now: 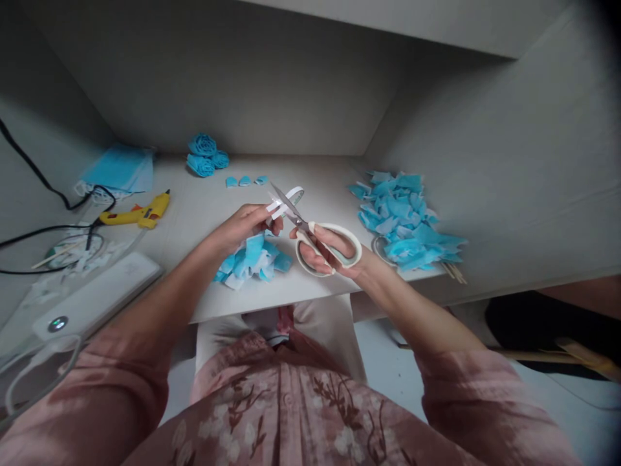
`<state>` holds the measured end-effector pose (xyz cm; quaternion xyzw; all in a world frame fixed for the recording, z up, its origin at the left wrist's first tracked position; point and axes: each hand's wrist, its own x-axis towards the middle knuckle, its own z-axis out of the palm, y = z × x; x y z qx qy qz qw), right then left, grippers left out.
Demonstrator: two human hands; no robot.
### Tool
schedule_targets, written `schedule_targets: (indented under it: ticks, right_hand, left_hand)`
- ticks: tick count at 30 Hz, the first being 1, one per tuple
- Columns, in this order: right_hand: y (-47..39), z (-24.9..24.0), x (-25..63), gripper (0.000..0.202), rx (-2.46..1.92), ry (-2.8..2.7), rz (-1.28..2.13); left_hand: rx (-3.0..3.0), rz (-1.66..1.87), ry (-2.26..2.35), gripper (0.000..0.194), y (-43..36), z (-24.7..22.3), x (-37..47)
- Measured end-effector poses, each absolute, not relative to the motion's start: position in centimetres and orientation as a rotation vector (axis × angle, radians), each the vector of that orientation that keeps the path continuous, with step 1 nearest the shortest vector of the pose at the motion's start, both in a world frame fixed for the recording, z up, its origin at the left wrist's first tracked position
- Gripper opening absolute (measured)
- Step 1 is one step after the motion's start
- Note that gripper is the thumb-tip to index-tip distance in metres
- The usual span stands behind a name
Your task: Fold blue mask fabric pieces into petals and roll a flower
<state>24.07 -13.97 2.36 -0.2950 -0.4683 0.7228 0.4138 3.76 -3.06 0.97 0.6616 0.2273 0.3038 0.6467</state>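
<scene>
My right hand grips scissors with cream handles, fingers through both loops. The blades point up and left, across a narrow white strip. My left hand has its fingers closed on this strip, which seems to belong to a small roll of tape with green print inside its ring. Whether the blades cut into the strip is too small to tell. Just below my left hand lies a pile of blue and white fabric pieces. Beyond the hands, three small blue pieces sit in a row.
Several rolled blue flowers stand at the back. A larger heap of blue pieces lies right, near thin sticks. On the left are face masks, a yellow glue gun, cables and a white power strip.
</scene>
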Motion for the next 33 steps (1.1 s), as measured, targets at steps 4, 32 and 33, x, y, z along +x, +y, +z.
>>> schedule_targets:
  ticks: [4, 32, 33]
  right_hand:
    - [-14.3, 2.6, 23.8, 0.05, -0.737, -1.128, 1.879]
    - [-14.9, 2.8, 23.6, 0.049, -0.791, -1.117, 1.882]
    - [-15.0, 2.8, 23.6, 0.049, -0.795, -1.108, 1.884]
  left_hand:
    - [1.45, 0.695, 0.451, 0.038, -2.9, 0.7, 3.7]
    - [1.518, 0.7, 0.469, 0.035, -3.1, 1.7, 2.9]
    - [1.514, 0.702, 0.465, 0.035, -3.2, 1.8, 2.9]
